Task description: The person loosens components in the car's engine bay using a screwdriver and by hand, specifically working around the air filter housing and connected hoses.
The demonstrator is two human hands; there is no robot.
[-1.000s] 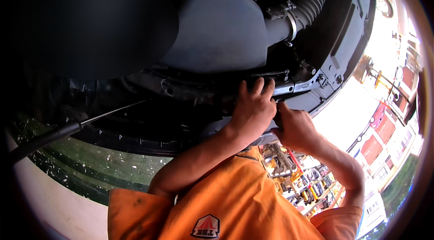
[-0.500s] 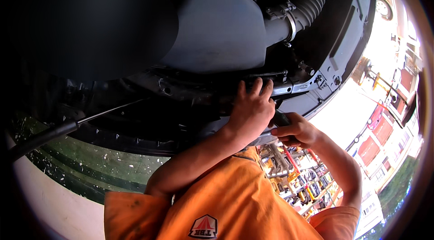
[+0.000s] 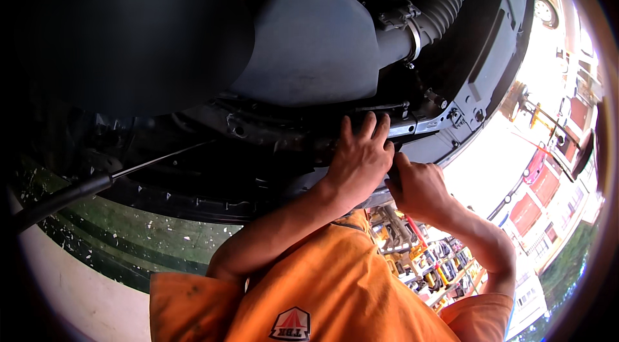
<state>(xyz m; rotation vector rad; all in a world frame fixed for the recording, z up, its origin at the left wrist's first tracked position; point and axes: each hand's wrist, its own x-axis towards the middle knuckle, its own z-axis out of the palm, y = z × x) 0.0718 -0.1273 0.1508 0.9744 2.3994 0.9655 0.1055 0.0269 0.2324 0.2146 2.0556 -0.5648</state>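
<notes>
Over the front edge of an open engine bay, my left hand (image 3: pixel 361 158) lies with its fingers apart on the dark crossmember, just beside a light metal bracket (image 3: pixel 403 128). What is under its palm is hidden. Close by on the right, my right hand (image 3: pixel 419 188) is closed around a dark handle (image 3: pixel 394 174), mostly covered by the fingers. The kind of tool cannot be made out. A broad grey plastic cover (image 3: pixel 316 36) sits beyond my hands, joined to a ribbed air hose (image 3: pixel 443 10) with a metal clamp (image 3: pixel 416 40).
A gas strut (image 3: pixel 80 188) slants in from the left. The grey-painted body edge (image 3: pixel 487 74) curves along the right. Behind my right arm stand shelves (image 3: pixel 445 264) with many items, and a bright yard with vehicles. A green speckled floor strip (image 3: pixel 161 239) shows at lower left.
My right hand has turned over and risen slightly, so its back now faces up and covers most of the dark handle. My left hand stays almost in place.
</notes>
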